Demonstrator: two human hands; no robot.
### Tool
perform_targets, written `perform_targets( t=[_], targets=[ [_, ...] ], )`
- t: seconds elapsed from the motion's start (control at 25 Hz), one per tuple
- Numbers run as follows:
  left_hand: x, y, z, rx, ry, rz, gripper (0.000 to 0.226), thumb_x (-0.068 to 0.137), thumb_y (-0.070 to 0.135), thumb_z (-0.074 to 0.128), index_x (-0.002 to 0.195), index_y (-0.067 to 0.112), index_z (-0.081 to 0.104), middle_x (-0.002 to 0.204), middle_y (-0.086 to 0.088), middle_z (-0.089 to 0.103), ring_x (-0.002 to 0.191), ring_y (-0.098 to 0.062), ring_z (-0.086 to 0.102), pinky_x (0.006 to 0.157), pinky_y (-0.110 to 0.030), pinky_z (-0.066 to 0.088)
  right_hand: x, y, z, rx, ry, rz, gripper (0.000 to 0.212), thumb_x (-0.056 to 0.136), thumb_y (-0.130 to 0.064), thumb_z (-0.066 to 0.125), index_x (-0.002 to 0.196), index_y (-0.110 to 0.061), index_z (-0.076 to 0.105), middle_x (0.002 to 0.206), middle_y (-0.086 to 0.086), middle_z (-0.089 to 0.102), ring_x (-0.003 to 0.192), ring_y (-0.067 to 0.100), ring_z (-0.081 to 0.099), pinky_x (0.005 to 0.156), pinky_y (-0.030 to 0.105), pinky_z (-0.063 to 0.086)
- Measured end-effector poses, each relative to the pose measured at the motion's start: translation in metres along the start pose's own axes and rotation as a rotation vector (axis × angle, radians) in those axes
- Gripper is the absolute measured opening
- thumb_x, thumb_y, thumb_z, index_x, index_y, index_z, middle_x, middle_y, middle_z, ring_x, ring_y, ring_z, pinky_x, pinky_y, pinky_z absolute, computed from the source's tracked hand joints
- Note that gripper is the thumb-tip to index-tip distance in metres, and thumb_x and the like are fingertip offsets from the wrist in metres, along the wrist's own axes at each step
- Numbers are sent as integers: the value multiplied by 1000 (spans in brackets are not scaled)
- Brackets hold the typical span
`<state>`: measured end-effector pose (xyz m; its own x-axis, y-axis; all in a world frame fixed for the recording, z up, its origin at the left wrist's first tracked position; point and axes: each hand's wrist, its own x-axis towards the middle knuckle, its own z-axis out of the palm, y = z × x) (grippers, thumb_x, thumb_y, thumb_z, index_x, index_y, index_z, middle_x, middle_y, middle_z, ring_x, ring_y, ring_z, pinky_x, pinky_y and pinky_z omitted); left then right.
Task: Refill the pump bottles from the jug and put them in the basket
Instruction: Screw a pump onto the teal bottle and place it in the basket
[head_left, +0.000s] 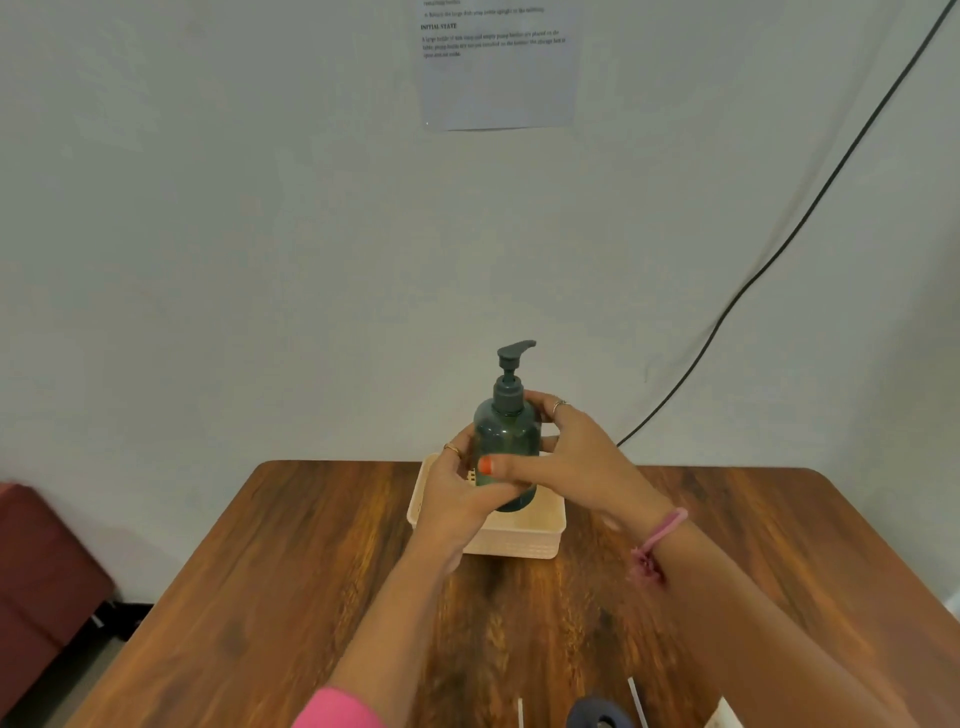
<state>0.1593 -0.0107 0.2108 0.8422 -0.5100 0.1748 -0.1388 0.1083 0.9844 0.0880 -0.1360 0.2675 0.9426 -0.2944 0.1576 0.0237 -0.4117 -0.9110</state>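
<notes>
A dark green pump bottle (506, 431) with its pump head on is held upright over the cream plastic basket (524, 535) at the far middle of the wooden table (291, 597). My left hand (457, 493) grips the bottle's lower body from the left. My right hand (566, 447) wraps round its upper body from the right, thumb across the front. The bottle's base sits just inside the basket's rim; whether it touches the bottom is hidden by my hands. The jug is not plainly visible.
A dark round object (597, 714) and thin white pieces (638, 701) lie at the table's near edge. A black cable (810, 213) runs down the wall at the right. A dark red seat (41, 566) stands left of the table. A printed sheet (498, 62) hangs on the wall.
</notes>
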Motion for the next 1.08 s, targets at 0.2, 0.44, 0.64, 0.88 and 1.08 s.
perform_targets(
  t=[0.2,0.44,0.64,0.88,1.08],
  targets=[
    [19,-24,-42,50,-120,-49,63,65,18,82,119,37,57,114,21,66,108,5,57,78,-8,47,24,26,41,-42,191,24,63,59,-38,87,113,-35,54,107,-17,63,86,3,68,69,10,50],
    [28,-79,-116,201,30,-233,59,78,15,77,129,30,50,130,13,54,110,-2,55,83,-19,50,83,74,90,-60,242,153,63,63,-33,87,115,-32,52,110,-12,59,97,11,60,70,8,41],
    [25,-124,-173,143,222,-392,36,86,5,63,115,26,59,117,4,63,105,-9,60,92,-34,52,126,130,127,-88,264,309,66,66,-28,86,124,-21,53,119,-2,63,108,19,58,88,26,48],
    [38,-155,-197,138,216,-478,30,87,5,60,107,27,63,108,6,66,103,-9,61,92,-35,52,159,182,167,-190,266,430,65,70,-25,84,127,-15,53,125,5,63,116,26,57,103,39,45],
    [49,-172,-208,134,205,-523,29,87,5,61,105,28,65,106,8,67,102,-7,61,94,-36,51,173,204,187,-218,225,510,67,72,-25,82,130,-14,51,131,6,59,121,26,54,107,39,41]
  ],
)
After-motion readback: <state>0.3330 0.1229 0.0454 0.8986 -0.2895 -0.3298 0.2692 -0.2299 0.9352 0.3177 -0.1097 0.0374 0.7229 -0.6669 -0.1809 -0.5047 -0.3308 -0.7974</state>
